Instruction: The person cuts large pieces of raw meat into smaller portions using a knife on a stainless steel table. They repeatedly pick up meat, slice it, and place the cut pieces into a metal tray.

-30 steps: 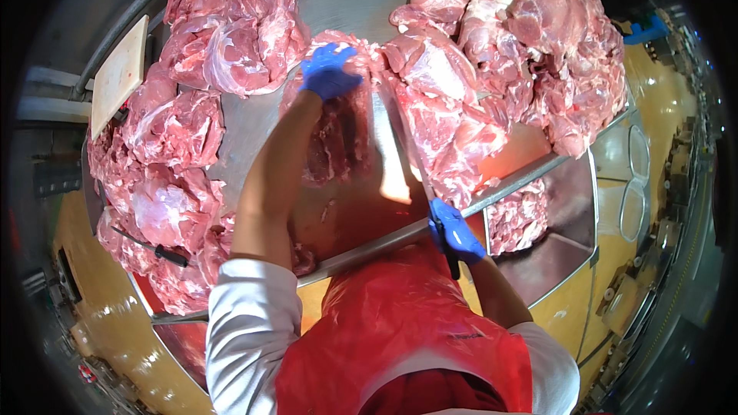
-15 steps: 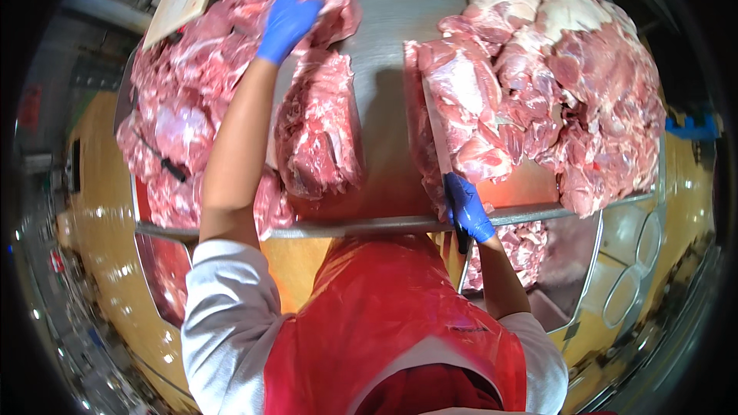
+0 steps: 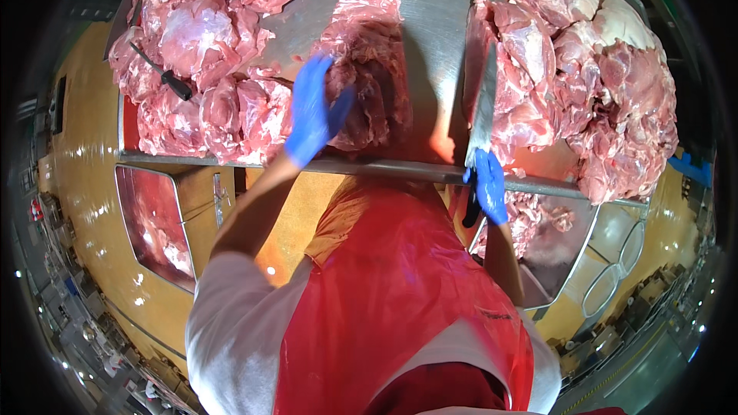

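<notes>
My left hand, in a blue glove, rests with spread fingers on a large slab of raw red meat lying in the middle of the steel table. My right hand, also gloved in blue, grips the black handle of a long knife at the table's front edge. The blade points away from me and lies beside the meat pile on the right.
A heap of raw cuts fills the left of the table, with a black-handled tool lying on it. Metal bins holding meat stand below the front edge on both sides. I wear a red apron.
My left hand has come back from the far pile toward me and now lies on the middle slab, which sits nearer the front edge. My right hand stays at the edge with the knife.
</notes>
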`<state>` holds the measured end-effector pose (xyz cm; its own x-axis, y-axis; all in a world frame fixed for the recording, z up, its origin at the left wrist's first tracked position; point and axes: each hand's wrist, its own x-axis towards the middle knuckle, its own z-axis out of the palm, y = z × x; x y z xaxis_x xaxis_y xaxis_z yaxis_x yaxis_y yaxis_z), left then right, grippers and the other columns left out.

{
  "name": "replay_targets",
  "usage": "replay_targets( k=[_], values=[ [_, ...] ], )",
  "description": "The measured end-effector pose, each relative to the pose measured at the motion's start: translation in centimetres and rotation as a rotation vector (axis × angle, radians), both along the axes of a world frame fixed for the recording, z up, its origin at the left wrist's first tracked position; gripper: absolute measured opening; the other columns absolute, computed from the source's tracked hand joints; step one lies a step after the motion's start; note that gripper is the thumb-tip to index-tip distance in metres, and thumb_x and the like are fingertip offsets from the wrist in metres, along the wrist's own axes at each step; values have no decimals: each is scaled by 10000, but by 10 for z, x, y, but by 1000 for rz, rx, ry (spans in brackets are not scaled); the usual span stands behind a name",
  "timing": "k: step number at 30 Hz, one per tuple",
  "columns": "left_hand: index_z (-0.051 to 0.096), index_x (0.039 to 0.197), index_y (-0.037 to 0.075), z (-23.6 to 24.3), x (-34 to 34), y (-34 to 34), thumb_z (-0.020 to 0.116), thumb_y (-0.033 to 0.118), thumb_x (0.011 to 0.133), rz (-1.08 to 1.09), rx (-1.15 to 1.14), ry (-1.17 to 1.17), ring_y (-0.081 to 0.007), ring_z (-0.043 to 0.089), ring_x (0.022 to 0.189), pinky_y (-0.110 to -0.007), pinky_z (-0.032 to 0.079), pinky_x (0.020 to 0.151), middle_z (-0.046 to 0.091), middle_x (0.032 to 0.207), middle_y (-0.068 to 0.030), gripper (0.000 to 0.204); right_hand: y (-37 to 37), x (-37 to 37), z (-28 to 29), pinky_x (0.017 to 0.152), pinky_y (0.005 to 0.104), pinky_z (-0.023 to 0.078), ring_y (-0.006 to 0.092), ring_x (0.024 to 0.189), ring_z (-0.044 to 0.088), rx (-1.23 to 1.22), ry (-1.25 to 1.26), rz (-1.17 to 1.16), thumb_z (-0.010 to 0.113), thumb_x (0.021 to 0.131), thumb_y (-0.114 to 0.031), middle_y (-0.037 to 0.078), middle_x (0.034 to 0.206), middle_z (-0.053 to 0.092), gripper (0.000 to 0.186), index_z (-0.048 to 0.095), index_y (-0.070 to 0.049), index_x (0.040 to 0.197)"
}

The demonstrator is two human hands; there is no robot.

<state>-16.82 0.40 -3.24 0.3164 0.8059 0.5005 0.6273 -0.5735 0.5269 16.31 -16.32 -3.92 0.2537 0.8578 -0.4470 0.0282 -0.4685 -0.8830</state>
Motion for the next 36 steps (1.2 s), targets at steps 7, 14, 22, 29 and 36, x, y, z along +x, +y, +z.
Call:
replay_targets(
  k=[7, 14, 22, 29, 36],
  values=[
    [197, 1547, 36, -52, -25, -77, 882, 332, 640, 8, -374, 70, -562, 334, 1348, -571, 347, 1104, 216, 1506, -373, 1174, 199, -58, -24, 1040, 317, 387, 170, 1141, 514, 202, 95, 291, 574, 1006, -385, 88, 1251, 585, 538, 517, 18, 1358],
    [338, 1505, 94, -48, 62, -71, 820, 286, 713, 62, -625, 19, -547, 436, 1243, -522, 426, 1055, 353, 1408, -360, 947, 302, -59, -10, 919, 384, 472, 256, 1009, 633, 325, -328, 528, 578, 982, -425, 156, 1088, 690, 482, 646, 30, 1124],
    [505, 1327, -9, -55, -52, 154, 781, 357, 772, 440, -708, 35, -325, 636, 950, -415, 539, 805, 606, 1183, -227, 720, 211, -22, -10, 809, 381, 495, 247, 883, 630, 435, -397, 246, 636, 963, -286, 144, 964, 661, 324, 646, 15, 1082],
    [470, 1348, -49, -84, 4, 76, 769, 266, 789, 343, -1054, -484, -168, 655, 847, -314, 550, 707, 667, 986, -147, 708, 251, -6, -37, 821, 492, 461, 425, 896, 593, 845, -877, 183, 601, 923, -222, 223, 991, 653, 245, 649, -6, 1030],
    [420, 1282, -44, -71, -5, 30, 793, 336, 722, 389, -839, -141, -389, 663, 1029, -438, 532, 855, 643, 1096, -279, 773, 155, -99, 14, 598, 382, 478, 239, 639, 570, 312, -177, 395, 509, 1025, -330, 140, 839, 638, 324, 528, -29, 1143]
  ],
)
